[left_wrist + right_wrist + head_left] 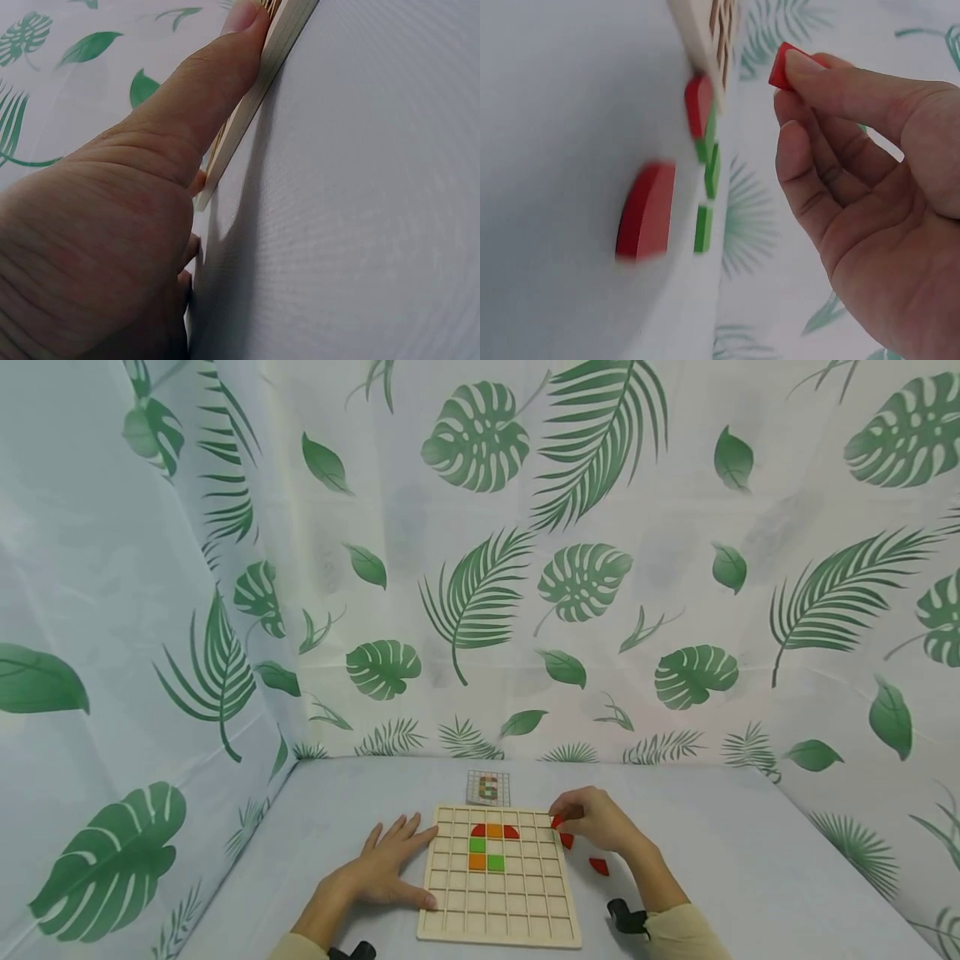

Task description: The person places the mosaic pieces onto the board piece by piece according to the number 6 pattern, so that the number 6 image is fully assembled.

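A pale wooden grid board (pixel 517 906) lies flat on the table. Set in its upper squares are two red quarter-round pieces, two orange squares (pixel 477 862) and two green squares (pixel 496 862). My left hand (pixel 386 867) is spread along the board's left side, its thumb (pixel 225 82) resting on the edge. Over the upper right corner, my right hand (pixel 596 820) pinches a red piece (pixel 781 67) between thumb and fingers. Below that hand, two loose red quarter-round pieces (pixel 599 866) lie on the table.
Behind the board lies a small pattern card (pixel 488 788) with a coloured grid design. Several green pieces (pixel 703 228) show beyond the red ones in the right wrist view. A leaf-print curtain (pixel 480 610) stands at the back and sides. Black wrist cameras (pixel 627 917) sit at both sleeves.
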Available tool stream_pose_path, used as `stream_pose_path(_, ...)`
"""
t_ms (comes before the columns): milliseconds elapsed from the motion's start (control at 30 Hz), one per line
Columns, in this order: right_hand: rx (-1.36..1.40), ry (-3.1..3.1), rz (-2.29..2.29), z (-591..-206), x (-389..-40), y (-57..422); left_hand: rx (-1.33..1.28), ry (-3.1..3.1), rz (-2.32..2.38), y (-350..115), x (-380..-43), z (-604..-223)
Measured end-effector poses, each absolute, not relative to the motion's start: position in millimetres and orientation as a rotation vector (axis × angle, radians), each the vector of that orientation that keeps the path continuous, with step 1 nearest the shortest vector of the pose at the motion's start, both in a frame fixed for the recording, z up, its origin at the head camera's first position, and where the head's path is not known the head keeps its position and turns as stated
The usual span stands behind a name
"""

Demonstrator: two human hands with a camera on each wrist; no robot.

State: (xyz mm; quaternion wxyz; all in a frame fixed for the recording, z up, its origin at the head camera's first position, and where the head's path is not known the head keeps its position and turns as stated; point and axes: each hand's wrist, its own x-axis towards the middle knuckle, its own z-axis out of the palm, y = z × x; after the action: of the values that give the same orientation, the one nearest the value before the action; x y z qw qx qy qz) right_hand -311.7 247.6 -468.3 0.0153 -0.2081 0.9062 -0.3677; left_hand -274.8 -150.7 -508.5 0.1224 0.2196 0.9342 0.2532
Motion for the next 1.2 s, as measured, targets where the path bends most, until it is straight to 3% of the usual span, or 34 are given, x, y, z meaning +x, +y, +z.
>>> stream_pose_path(600, -0.911, 2.663, -1.1, -466, -305, 200, 0.637, 2.741, 0.727, -150, -275, -508)
stream_pose_path(1200, -0.917, 2.635, -1.066, -472, -301, 190, 0.624, 2.734, 0.722, -149, -274, -507)
